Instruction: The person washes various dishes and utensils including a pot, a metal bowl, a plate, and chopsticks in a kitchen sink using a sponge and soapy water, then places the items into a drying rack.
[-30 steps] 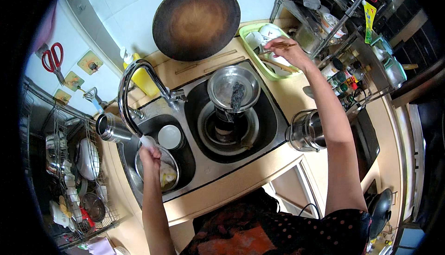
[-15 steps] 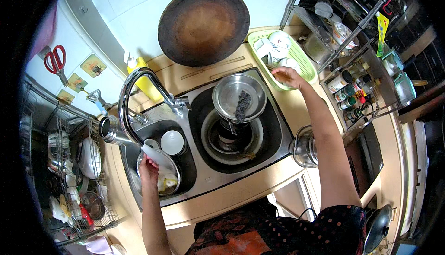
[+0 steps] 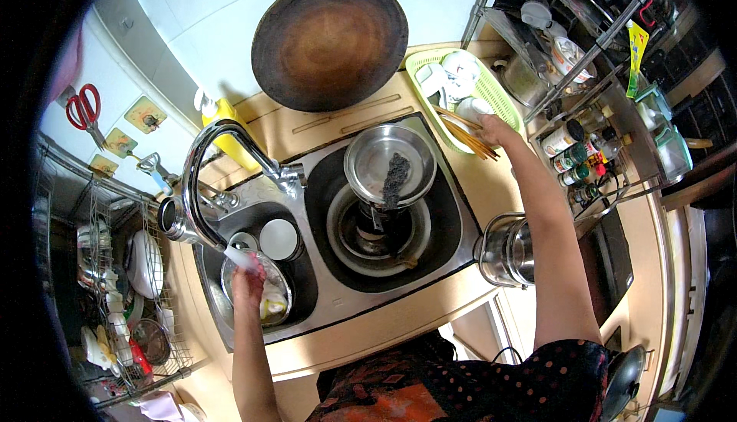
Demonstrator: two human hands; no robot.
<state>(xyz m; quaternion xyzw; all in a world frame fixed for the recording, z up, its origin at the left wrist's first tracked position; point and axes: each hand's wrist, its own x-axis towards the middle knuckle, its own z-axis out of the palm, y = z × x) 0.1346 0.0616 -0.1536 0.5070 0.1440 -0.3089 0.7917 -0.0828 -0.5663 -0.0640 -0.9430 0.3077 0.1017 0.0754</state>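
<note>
My left hand (image 3: 247,284) is closed around the white nozzle (image 3: 241,256) at the end of the chrome faucet (image 3: 201,192). Below it, a round metal bowl (image 3: 287,299) with something whitish and yellow inside stands in the left sink basin. Beside that bowl sits a white bowl (image 3: 279,239). Over the front edge of a pale green basket (image 3: 503,100), my right hand (image 3: 497,132) grips a bundle of brown chopsticks (image 3: 466,132), slightly fanned out. White dishes (image 3: 461,69) lie in the basket.
In the right basin, a metal pan (image 3: 368,165) with a dark scrubber (image 3: 395,180) rests above a larger basin. A big dark wok lid (image 3: 330,42) leans on the wall. Metal pots (image 3: 507,249) stand near my right forearm; a yellow soap bottle (image 3: 234,134) is behind the faucet.
The chopsticks now show plainly in my right hand, lying across the basket's edge. My left hand has moved slightly, and the white nozzle points more sideways. The view has shifted a little.
</note>
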